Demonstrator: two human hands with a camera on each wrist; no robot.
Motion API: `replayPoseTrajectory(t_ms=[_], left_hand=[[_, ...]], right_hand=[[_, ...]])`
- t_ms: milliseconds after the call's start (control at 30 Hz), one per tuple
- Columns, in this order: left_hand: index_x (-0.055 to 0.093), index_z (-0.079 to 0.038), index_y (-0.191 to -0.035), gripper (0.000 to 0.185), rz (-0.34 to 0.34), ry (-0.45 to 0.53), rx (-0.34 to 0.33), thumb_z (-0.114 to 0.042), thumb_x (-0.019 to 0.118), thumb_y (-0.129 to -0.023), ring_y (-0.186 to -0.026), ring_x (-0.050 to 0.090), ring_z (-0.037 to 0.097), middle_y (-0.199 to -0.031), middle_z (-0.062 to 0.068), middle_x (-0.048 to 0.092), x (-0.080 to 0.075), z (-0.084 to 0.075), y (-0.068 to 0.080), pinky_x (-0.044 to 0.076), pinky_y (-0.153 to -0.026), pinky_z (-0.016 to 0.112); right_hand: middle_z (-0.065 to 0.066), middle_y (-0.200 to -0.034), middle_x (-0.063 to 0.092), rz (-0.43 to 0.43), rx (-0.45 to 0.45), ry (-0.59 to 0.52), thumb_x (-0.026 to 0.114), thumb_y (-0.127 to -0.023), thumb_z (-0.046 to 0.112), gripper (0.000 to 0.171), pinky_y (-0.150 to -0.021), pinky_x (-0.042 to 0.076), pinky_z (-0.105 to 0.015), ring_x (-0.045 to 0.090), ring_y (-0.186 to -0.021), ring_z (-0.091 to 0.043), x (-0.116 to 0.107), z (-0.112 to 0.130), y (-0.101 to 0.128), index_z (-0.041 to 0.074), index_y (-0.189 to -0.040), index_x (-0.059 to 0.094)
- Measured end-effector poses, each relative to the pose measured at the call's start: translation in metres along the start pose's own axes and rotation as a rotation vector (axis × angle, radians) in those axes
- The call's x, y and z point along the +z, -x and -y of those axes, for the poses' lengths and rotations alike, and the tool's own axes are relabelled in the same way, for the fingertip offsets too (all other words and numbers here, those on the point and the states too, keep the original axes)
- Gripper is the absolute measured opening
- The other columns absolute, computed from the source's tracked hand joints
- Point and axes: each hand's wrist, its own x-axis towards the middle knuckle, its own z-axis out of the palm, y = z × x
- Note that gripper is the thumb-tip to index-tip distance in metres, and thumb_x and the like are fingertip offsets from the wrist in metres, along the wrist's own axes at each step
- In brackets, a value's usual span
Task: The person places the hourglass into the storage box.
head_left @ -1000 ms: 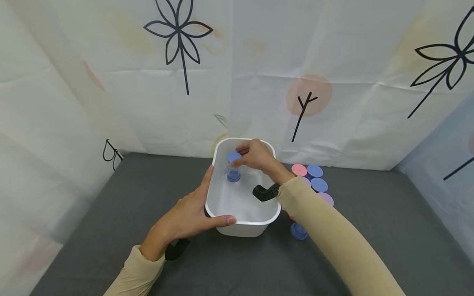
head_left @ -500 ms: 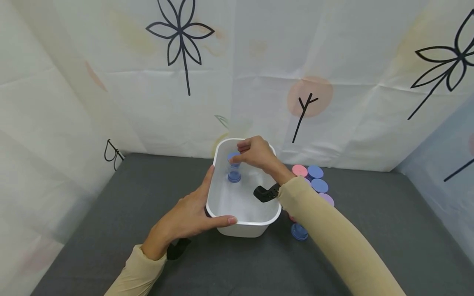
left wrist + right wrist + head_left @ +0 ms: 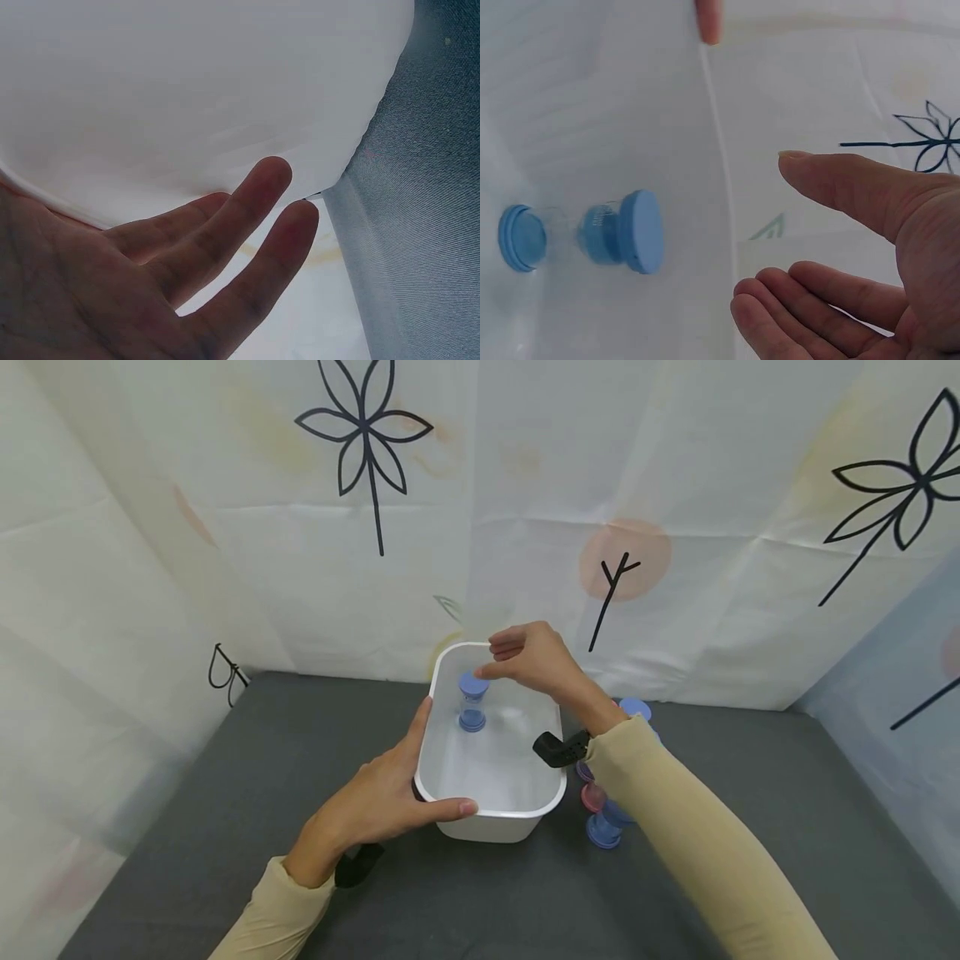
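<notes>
One hourglass upright in bin, 11 o'clock; my right hand, fingers apart, should rise gently; spread left hand braces 8 o'clock.

Your head view shows soft, diffuse light; in your left wrist view, your left hand appears dim.

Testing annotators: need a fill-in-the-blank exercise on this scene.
The clear hourglass timer in the white rectangular plastic tub has ____ caps.
The number of timers seen in the tub is ____.
The left hand touches the tub; the right hand holds ____.
In the head view, other colourful capped timers sit to the tub's ____.

Words: blue; one; nothing; right.
</notes>
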Motion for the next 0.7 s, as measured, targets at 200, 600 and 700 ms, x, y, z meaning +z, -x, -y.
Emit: replayPoseTrajectory(t_ms=[200,600,700], left_hand=[[-0.012,-0.049,-0.158,0.127,0.002,0.007,-0.009,-0.063,0.083,-0.075,-0.113,0.061,0.024,-0.15,-0.009,0.043,0.0,0.0,0.0,0.048,-0.088,0.046],[-0.01,-0.042,-0.161,0.128,-0.005,-0.004,-0.01,-0.066,0.082,-0.074,-0.113,0.06,0.025,-0.149,-0.01,0.043,-0.001,0.0,0.0,0.047,-0.089,0.047],[-0.01,-0.042,-0.161,0.128,-0.005,-0.007,-0.014,-0.066,0.082,-0.074,-0.114,0.06,0.025,-0.15,-0.01,0.042,-0.001,0.001,0.0,0.047,-0.09,0.047]], right_hand=[[-0.013,-0.126,0.068,0.006,-0.044,-0.071,0.087,-0.081,0.023,0.059,-0.099,0.049,-0.04,0.064,-0.118,-0.028,-0.015,0.011,0.02,0.002,-0.131,0.065],[-0.012,-0.126,0.067,0.007,-0.092,-0.146,0.087,-0.082,0.017,0.059,-0.094,0.052,-0.032,0.066,-0.115,-0.023,-0.036,0.003,0.066,0.0,-0.132,0.064],[-0.012,-0.126,0.068,-0.004,-0.083,-0.144,0.087,-0.082,0.016,0.058,-0.092,0.052,-0.031,0.067,-0.115,-0.024,-0.039,-0.003,0.08,0.0,-0.132,0.064]])
